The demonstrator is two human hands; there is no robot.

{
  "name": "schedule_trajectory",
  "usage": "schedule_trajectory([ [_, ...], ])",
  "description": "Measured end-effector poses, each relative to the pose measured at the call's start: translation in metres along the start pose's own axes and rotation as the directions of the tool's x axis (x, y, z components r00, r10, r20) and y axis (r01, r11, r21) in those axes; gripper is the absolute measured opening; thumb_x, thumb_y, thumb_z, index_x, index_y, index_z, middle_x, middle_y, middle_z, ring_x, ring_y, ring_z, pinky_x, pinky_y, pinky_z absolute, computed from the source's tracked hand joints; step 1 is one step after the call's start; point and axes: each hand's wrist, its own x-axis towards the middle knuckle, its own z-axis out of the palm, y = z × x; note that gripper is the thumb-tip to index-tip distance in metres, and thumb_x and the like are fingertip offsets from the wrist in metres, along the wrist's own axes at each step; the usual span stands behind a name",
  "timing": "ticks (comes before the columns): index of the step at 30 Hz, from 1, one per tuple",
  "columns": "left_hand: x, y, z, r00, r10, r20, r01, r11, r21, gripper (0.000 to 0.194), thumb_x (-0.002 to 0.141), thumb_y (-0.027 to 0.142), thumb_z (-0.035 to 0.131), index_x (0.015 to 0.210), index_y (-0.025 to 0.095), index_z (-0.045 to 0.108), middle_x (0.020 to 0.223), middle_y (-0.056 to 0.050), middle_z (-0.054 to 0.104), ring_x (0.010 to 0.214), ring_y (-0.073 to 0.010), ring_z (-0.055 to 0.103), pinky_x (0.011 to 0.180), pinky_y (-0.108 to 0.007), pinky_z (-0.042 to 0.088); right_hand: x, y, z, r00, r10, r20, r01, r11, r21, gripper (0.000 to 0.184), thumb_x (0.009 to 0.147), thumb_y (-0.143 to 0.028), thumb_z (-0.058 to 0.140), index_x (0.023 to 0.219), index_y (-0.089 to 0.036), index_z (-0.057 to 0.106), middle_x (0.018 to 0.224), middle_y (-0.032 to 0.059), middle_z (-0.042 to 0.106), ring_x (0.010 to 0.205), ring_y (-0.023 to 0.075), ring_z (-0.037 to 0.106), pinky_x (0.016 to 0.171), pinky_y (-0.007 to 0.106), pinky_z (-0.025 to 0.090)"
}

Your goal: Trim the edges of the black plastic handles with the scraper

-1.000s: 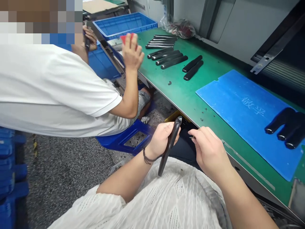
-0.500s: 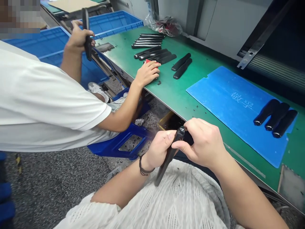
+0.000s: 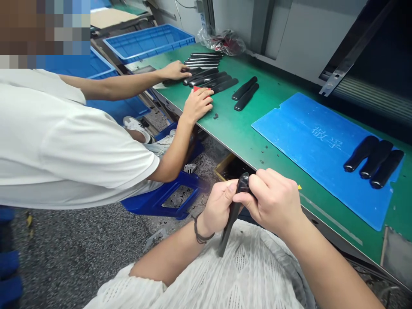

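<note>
A long black handle [image 3: 232, 219] stands nearly upright over my lap, below the bench edge. My left hand [image 3: 216, 204] is wrapped round its upper part. My right hand [image 3: 273, 201] is closed over the handle's top end, fingers pinched against it; a small yellow tip shows by the knuckles, and what it belongs to is hidden. Three more black handles [image 3: 373, 162] lie side by side on the blue mat [image 3: 315, 141] at the right.
A co-worker in a white shirt [image 3: 64, 141] leans over the green bench [image 3: 244, 124], one hand on a red item [image 3: 200, 89], the other at a row of black handles [image 3: 209, 79]. Blue crates [image 3: 144, 40] sit at the far left end. A blue stool [image 3: 161, 199] stands on the floor.
My right hand came in from beside the handle and closed on its top end. The co-worker lowered a handle and both hands now rest on the bench.
</note>
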Motion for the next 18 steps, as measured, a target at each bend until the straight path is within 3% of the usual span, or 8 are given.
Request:
schedule_trajectory([
  [6,0.006,-0.007,-0.007,0.997,-0.073,-0.032,0.069,0.991,-0.113,0.055,0.105,0.058,0.047,0.075,0.013,0.051,0.055,-0.001,0.042,0.046,-0.0082,0.036,0.043,-0.022,0.027,-0.014,0.002,0.001,0.996,-0.022,-0.088,0.034,0.99,0.133,0.042,0.102,-0.028,0.062,0.069,-0.012,0.043,0.065,0.0019,0.034,0.067,0.0113,0.024,0.065,0.027,0.017],
  [9,0.009,-0.011,-0.011,0.992,-0.122,-0.03,0.113,0.972,-0.205,0.054,0.101,0.062,0.053,0.077,0.014,0.05,0.054,0.002,0.036,0.044,-0.0072,0.033,0.041,-0.02,0.025,-0.021,0.011,0.0,0.991,0.137,0.006,-0.137,0.989,0.059,0.007,0.102,-0.017,0.058,0.099,-0.012,0.062,0.082,0.0011,0.053,0.074,0.0089,0.041,0.067,0.026,0.026],
  [11,0.011,-0.012,-0.014,0.989,-0.143,-0.03,0.135,0.972,-0.195,0.055,0.1,0.064,0.054,0.077,0.014,0.05,0.055,0.002,0.036,0.044,-0.0072,0.034,0.041,-0.019,0.025,-0.024,0.02,-0.002,0.974,0.222,0.049,-0.22,0.974,-0.045,0.013,0.102,-0.022,0.059,0.111,-0.012,0.064,0.092,0.0012,0.058,0.079,0.0081,0.047,0.067,0.026,0.028],
  [14,0.011,-0.008,-0.016,0.978,-0.202,-0.05,0.196,0.975,-0.102,0.056,0.099,0.065,0.054,0.078,0.013,0.052,0.056,0.001,0.041,0.046,-0.0082,0.037,0.043,-0.021,0.027,-0.03,0.032,-0.01,0.977,0.215,0.007,-0.212,0.97,-0.118,0.032,0.101,-0.033,0.065,0.079,-0.012,0.056,0.072,0.0004,0.049,0.069,0.0084,0.041,0.064,0.027,0.024],
  [15,0.011,-0.005,-0.016,0.969,-0.233,-0.077,0.23,0.972,-0.053,0.056,0.098,0.065,0.054,0.078,0.013,0.053,0.057,0.0,0.042,0.047,-0.0087,0.038,0.045,-0.021,0.028,-0.032,0.036,-0.015,0.977,0.211,0.029,-0.204,0.967,-0.151,0.03,0.098,-0.031,0.068,0.078,-0.012,0.056,0.07,0.0004,0.046,0.067,0.0084,0.038,0.063,0.028,0.022],
  [16,0.012,-0.002,-0.018,0.957,-0.263,-0.126,0.266,0.964,0.007,0.054,0.098,0.064,0.054,0.08,0.013,0.054,0.058,0.0,0.043,0.049,-0.0093,0.039,0.046,-0.022,0.03,-0.035,0.039,-0.02,0.97,0.222,0.096,-0.2,0.96,-0.195,0.016,0.094,-0.026,0.071,0.087,-0.014,0.062,0.072,0.0,0.047,0.066,0.0085,0.037,0.062,0.028,0.019],
  [17,0.015,0.001,-0.022,0.942,-0.28,-0.184,0.298,0.951,0.08,0.052,0.098,0.063,0.055,0.083,0.013,0.056,0.059,0.0,0.045,0.05,-0.0098,0.04,0.048,-0.023,0.032,-0.038,0.042,-0.026,0.945,0.257,0.204,-0.205,0.948,-0.244,0.019,0.089,-0.02,0.074,0.107,-0.019,0.067,0.079,-0.0004,0.051,0.067,0.0087,0.037,0.061,0.028,0.017],
  [18,0.022,0.004,-0.027,0.924,-0.29,-0.249,0.335,0.927,0.167,0.05,0.097,0.062,0.057,0.087,0.013,0.058,0.061,0.0,0.048,0.052,-0.0104,0.041,0.049,-0.023,0.033,-0.04,0.047,-0.031,0.888,0.318,0.331,-0.225,0.93,-0.292,0.049,0.085,-0.018,0.075,0.132,-0.024,0.061,0.091,-0.0002,0.055,0.069,0.0092,0.039,0.06,0.027,0.015],
])
